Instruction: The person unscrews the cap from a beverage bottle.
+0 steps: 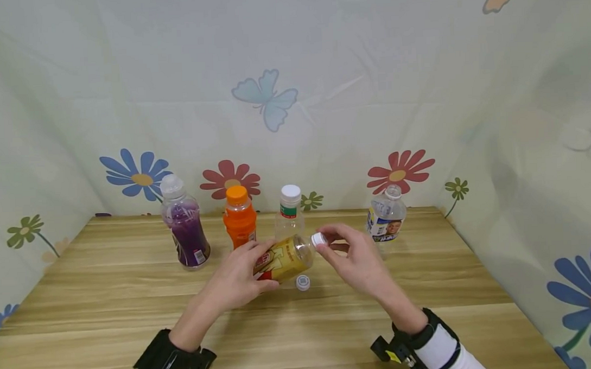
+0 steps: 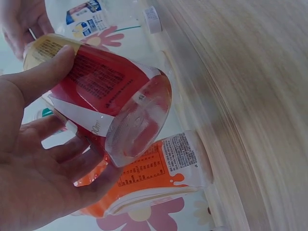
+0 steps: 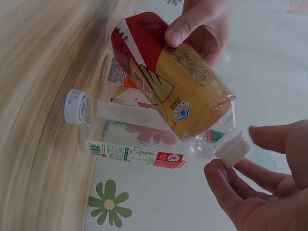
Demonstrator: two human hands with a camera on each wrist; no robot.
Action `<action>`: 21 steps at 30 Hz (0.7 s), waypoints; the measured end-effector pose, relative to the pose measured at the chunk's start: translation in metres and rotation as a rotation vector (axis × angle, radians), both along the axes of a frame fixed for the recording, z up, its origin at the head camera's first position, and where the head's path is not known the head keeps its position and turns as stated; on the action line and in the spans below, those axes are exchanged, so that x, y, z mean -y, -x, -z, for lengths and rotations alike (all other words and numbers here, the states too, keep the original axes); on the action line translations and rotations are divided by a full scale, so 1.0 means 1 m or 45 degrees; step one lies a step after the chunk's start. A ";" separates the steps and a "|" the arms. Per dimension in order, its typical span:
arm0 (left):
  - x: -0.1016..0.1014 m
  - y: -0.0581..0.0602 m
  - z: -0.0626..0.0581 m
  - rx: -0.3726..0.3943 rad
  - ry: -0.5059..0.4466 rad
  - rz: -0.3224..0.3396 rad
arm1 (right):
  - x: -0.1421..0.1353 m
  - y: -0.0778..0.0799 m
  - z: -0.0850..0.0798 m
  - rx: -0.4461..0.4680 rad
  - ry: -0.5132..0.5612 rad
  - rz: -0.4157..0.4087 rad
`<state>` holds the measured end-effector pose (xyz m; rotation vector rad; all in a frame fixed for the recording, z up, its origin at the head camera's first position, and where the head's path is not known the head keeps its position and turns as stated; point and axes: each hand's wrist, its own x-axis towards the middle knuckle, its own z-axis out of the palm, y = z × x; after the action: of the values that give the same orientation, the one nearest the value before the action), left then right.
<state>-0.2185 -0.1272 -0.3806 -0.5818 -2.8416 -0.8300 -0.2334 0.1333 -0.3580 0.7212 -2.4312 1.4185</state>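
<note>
My left hand (image 1: 237,276) grips a clear plastic bottle (image 1: 285,259) with a yellow and red label, tilted so its neck points up to the right. A white bottle cap (image 3: 234,150) sits at the bottle's mouth, and my right hand (image 1: 354,256) has its thumb and fingers around it. In the left wrist view the bottle's base (image 2: 142,120) faces the camera, with the left thumb (image 2: 57,67) across the label. Below the neck, a second white cap (image 1: 303,282) lies on the table.
Behind the hands stand a purple-filled bottle (image 1: 186,232), an orange bottle (image 1: 240,219) and a clear bottle with a white cap (image 1: 290,198). At the back right is an uncapped clear bottle (image 1: 386,214). A flowered cloth (image 1: 322,124) hangs around the wooden table (image 1: 109,321).
</note>
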 end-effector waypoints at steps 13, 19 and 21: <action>0.000 0.003 0.001 -0.057 0.028 0.009 | 0.001 0.002 0.001 0.215 -0.034 0.131; -0.001 0.003 0.001 -0.066 0.041 0.007 | 0.001 0.003 0.002 0.198 -0.091 0.116; -0.001 0.003 0.001 -0.071 0.047 0.007 | 0.001 0.003 0.002 0.168 -0.106 0.114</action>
<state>-0.2215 -0.1263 -0.3820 -0.6080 -2.8116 -0.7514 -0.2361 0.1319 -0.3605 0.5444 -2.6010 1.3792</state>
